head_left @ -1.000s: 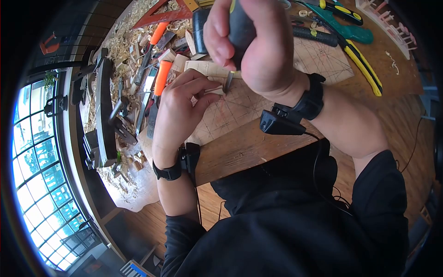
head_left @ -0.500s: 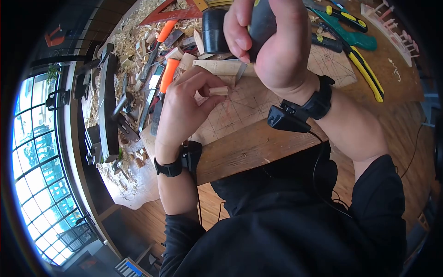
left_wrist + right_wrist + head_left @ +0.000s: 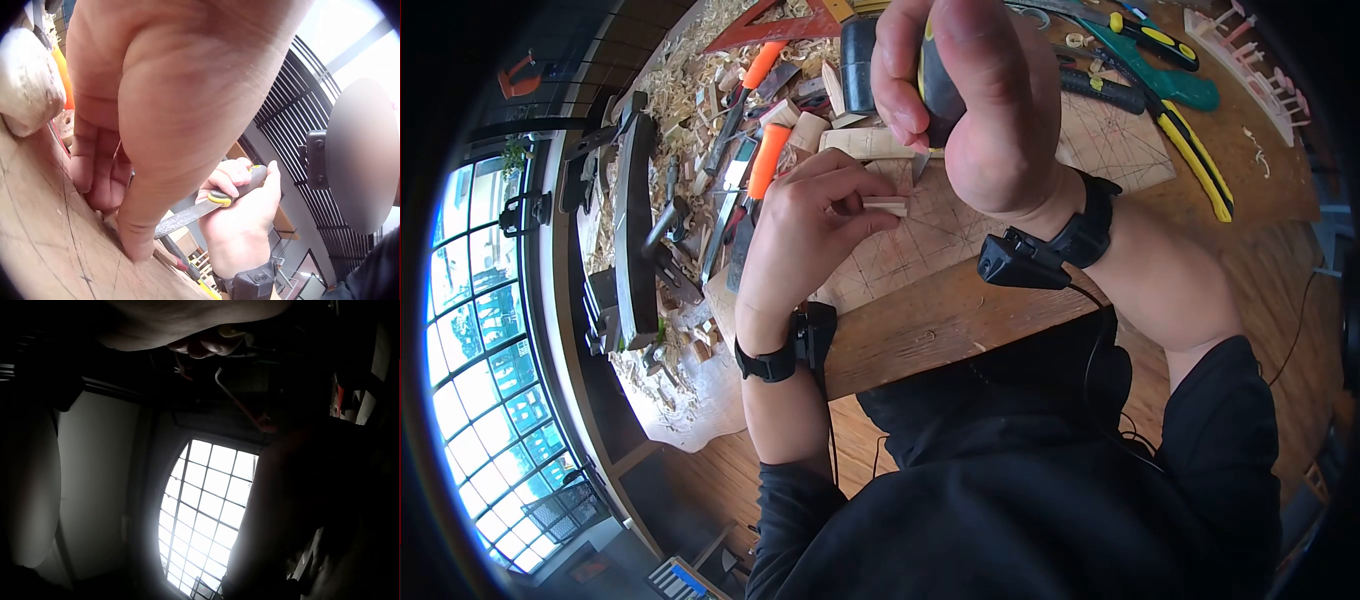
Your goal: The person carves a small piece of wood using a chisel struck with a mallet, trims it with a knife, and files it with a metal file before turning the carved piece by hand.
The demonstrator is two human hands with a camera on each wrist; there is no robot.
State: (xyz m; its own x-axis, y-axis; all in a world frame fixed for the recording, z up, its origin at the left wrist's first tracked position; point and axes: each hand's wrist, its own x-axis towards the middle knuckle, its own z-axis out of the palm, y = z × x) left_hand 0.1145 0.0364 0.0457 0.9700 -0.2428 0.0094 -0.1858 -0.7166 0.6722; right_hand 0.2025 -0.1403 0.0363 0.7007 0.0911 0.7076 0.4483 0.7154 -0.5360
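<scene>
In the head view my left hand (image 3: pixel 805 225) pinches a small pale wood piece (image 3: pixel 887 206) between thumb and fingers, low over a board with pencil lines (image 3: pixel 880 265). My right hand (image 3: pixel 990 110) grips a black and yellow handle (image 3: pixel 941 85) above and to the right of it. The left wrist view shows a flat metal blade (image 3: pixel 187 217) running from that handle (image 3: pixel 250 182) in my right hand (image 3: pixel 240 231) towards the left fingertips. The blade's tip is hidden there behind the left thumb. The right wrist view is mostly dark.
Orange-handled tools (image 3: pixel 769 160), wood blocks and shavings (image 3: pixel 665 120) crowd the left side, with a long plane-like tool (image 3: pixel 635 230) beyond. A black mallet head (image 3: pixel 858 65) lies behind the hands. On the right are a yellow and black tool (image 3: pixel 1195 160) and a pegged rack (image 3: pixel 1250 70).
My right hand first moved right and away from the wood piece, then came slightly back left. The left hand keeps its pinch, and the piece now sits slightly further right.
</scene>
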